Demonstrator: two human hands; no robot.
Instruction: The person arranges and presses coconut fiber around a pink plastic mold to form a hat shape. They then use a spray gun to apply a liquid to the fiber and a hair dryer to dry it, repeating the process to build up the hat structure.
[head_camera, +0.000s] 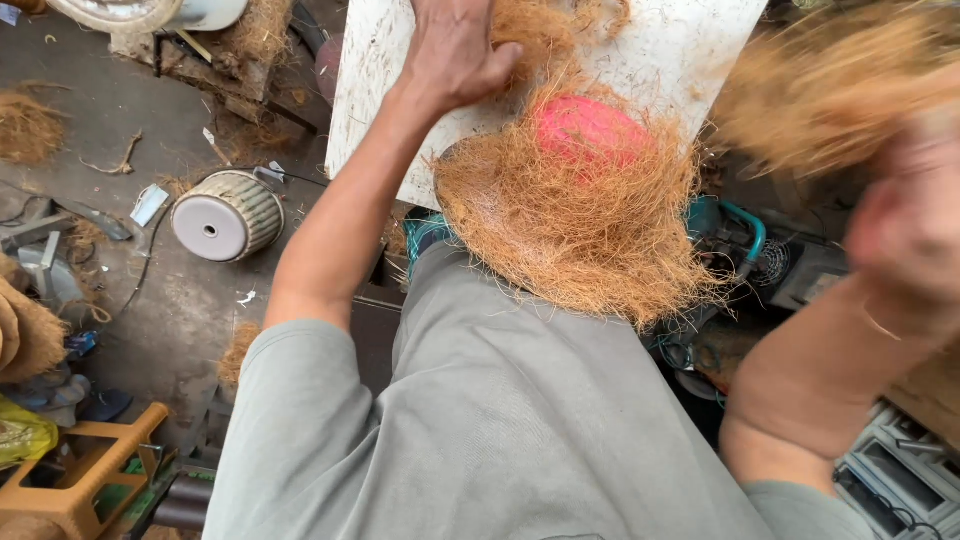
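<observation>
Left hand: the left hand (455, 50) sits at the top centre of the frame, palm down on the white board (690, 50), fingers loosely curled together, pressing the edge of a tuft of coir fibre; it clamps nothing that can be seen
Right hand: the right hand (905, 215) is raised at the right edge of the frame, heavily blurred; it appears closed around a clump of loose fibre (830, 85) that smears across the upper right, though the blur keeps the fingers from being told for certain
Fibre mound: a thick mat of brown coir fibre (575, 235) lies in the centre of the frame, spilling over the near edge of the white board toward the person's lap
Pink form: a rounded pink form (585, 130) pokes through the top of the mound, just right of the left hand, fibre draped around its sides
Clothing: grey shirt (500, 430) fills the lower centre
Floor, left: a ribbed white pot (228, 215) lies on its side on the grey floor at centre left, well apart from the board
Lower left corner: an orange plastic stool (75, 480)
Right of mound: a teal power tool (740, 235) partly hidden under the fibre
</observation>
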